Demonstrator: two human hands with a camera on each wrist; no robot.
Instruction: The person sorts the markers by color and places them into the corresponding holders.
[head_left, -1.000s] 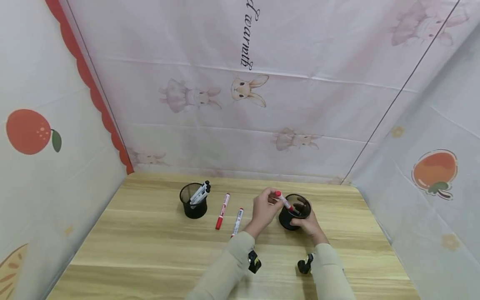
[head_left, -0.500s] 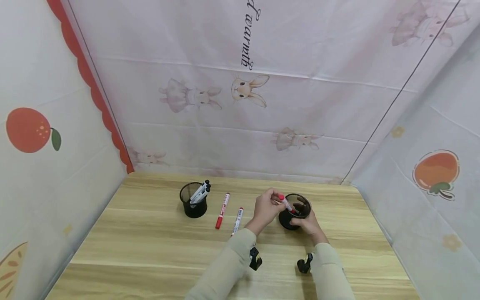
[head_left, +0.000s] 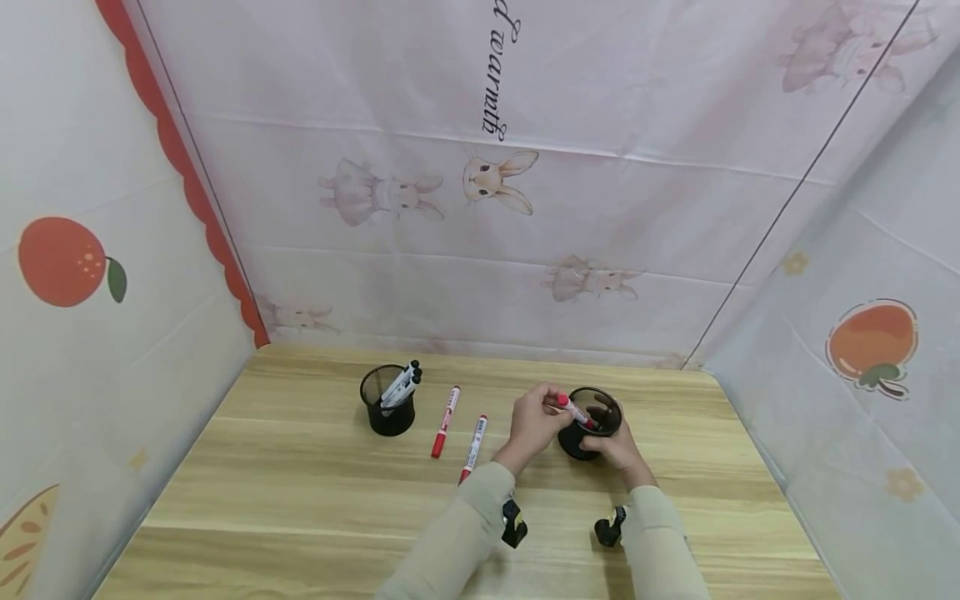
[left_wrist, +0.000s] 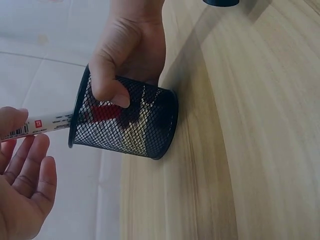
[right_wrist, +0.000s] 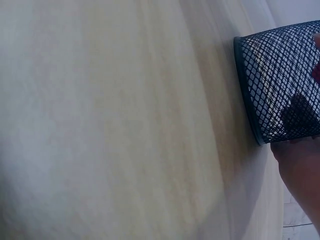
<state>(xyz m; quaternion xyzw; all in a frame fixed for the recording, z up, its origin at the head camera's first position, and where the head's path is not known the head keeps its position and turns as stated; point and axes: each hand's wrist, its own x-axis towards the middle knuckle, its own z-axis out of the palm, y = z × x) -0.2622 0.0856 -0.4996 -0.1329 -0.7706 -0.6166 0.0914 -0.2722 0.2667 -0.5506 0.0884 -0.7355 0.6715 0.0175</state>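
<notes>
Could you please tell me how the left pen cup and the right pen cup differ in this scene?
The left cup stands untouched; the right cup is gripped by the right hand. The left cup holds white markers with black ends, while the left hand holds a red-and-white marker partway inside the right cup. Both are round, black mesh cups.

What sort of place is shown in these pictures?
Possibly a screened-off work booth: printed sheets rise on three sides of a wooden table, where a black pen holder stands beside two red-capped markers.
</notes>
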